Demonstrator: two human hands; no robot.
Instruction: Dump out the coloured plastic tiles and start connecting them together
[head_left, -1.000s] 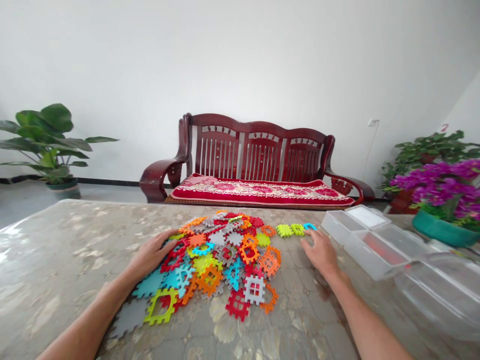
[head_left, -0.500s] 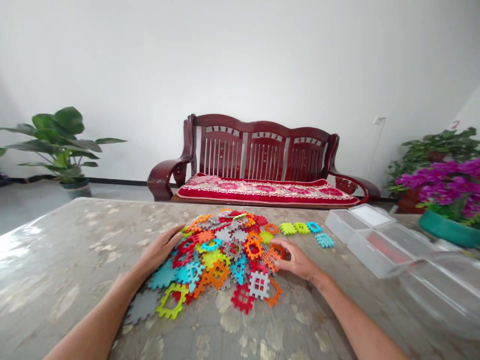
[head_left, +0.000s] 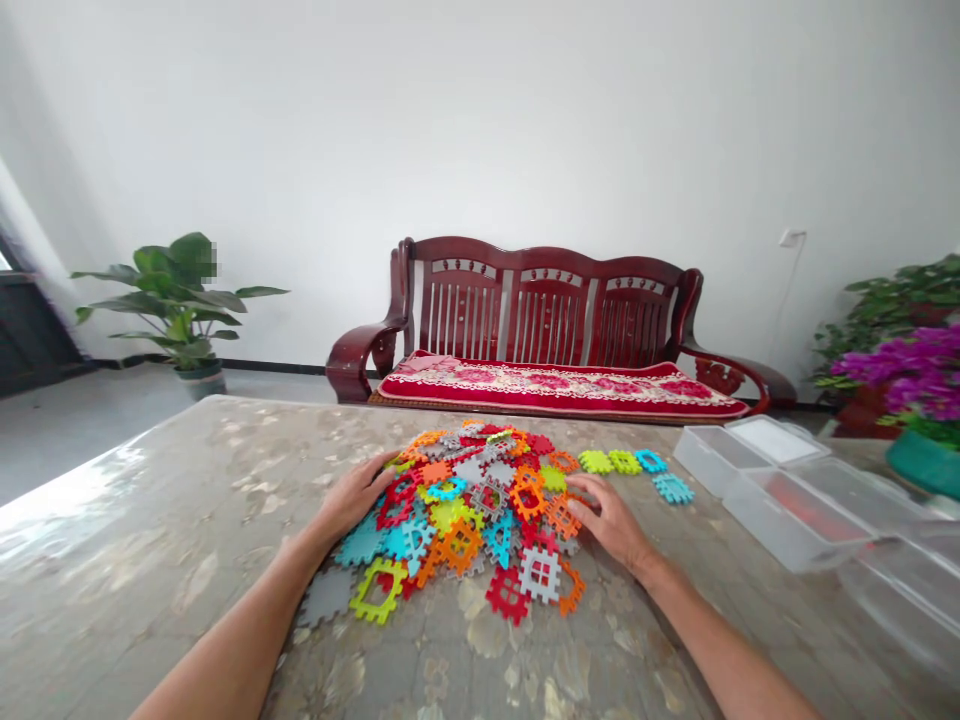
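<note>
A heap of flat, notched interlocking puzzle tiles in red, orange, lime, blue and grey (head_left: 469, 500) lies on the table in front of me. My left hand (head_left: 360, 495) rests along the heap's left edge, fingers stretched out and touching tiles there. On the opposite side, my right hand (head_left: 609, 520) lies at the heap's right edge, thumb and fingers apart beside an orange tile (head_left: 562, 515). Neither hand grips a tile. Nearest me are a lime frame tile (head_left: 377, 592), a red tile (head_left: 508, 596) and a light grey window tile (head_left: 540, 574).
Several lime and blue tiles (head_left: 624, 462) lie apart, right of the heap. Clear plastic boxes (head_left: 795, 520) stand at the table's right, near purple flowers (head_left: 911, 370) in a teal pot. Behind the patterned table (head_left: 225, 470) is a wooden bench (head_left: 540, 310); a potted plant (head_left: 184, 310) stands left.
The view has turned slightly left, so everything appears shifted right. Both hands stay at the sides of the heap, and the tiles look unchanged.
</note>
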